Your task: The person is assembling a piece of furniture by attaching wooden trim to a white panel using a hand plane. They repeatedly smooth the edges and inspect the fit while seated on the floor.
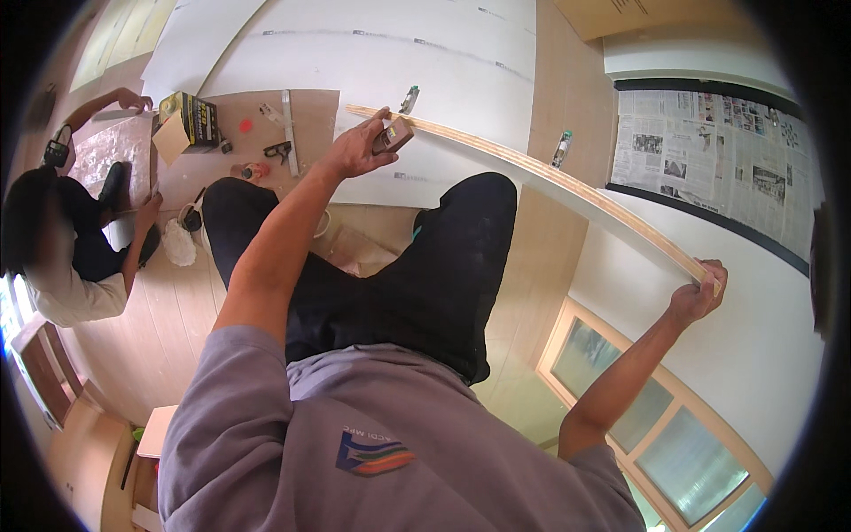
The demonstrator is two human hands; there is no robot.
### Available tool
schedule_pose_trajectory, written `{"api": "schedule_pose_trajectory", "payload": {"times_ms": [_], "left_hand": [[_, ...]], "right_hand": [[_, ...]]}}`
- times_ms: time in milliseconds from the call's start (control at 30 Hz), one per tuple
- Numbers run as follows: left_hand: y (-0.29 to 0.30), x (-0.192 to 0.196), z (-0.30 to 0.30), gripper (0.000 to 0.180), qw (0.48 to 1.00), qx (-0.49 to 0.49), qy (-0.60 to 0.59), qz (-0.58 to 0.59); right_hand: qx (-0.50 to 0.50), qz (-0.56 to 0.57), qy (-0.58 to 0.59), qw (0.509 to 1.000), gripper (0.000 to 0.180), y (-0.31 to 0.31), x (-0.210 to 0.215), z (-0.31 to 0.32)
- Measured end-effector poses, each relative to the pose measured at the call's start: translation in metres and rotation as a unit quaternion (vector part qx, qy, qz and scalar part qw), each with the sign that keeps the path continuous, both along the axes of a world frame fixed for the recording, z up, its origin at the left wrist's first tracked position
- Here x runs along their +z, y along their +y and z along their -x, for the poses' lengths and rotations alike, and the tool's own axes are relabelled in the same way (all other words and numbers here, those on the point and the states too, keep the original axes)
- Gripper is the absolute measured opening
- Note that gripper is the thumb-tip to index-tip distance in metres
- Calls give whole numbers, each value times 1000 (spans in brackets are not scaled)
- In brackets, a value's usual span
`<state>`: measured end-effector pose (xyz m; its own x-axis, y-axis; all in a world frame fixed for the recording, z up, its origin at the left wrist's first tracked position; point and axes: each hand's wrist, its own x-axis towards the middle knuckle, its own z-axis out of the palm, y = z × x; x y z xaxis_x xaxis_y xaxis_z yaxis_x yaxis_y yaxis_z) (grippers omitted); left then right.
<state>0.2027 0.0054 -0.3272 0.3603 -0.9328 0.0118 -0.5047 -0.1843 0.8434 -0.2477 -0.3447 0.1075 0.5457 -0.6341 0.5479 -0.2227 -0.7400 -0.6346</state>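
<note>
A long plywood board (pixel 550 182) with a layered edge and a white face runs slantwise from the upper middle to the right. Its right end is gripped by my right hand (pixel 698 297), the fingers curled around the corner. My left hand (pixel 355 151) is closed on a small brown block (pixel 394 136), held at the board's left part; whether the block touches the edge I cannot tell. Two small metal fittings with green parts, like cabinet hinges, stand along the board's far side: a left fitting (pixel 409 99) and a right fitting (pixel 562 149).
White sheets (pixel 425 44) cover the floor ahead. At the left, a co-worker (pixel 62 230) sits by a sheet, near a black-and-yellow box (pixel 191 122). A metal ruler (pixel 290 133) and a black clamp (pixel 280 151) lie nearby. Newspaper (pixel 709 160) covers a panel at the right, above a glazed wooden frame (pixel 651 412).
</note>
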Motion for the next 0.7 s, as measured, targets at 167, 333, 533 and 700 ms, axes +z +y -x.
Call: {"api": "schedule_pose_trajectory", "payload": {"times_ms": [167,333,533,700], "left_hand": [[-7,32,14,72,999,-25,-12,29],[4,79,24,61,990,38,136,-11],[5,79,17,57,851,237,464,-73],[13,95,25,58,832,243,496,-45]], "right_hand": [[-10,-17,-10,1000,27,-2,-6,5],[-43,53,10,998,30,5,-3,-15],[-48,32,-2,998,20,28,12,-43],[-42,24,5,999,18,35,20,-50]]}}
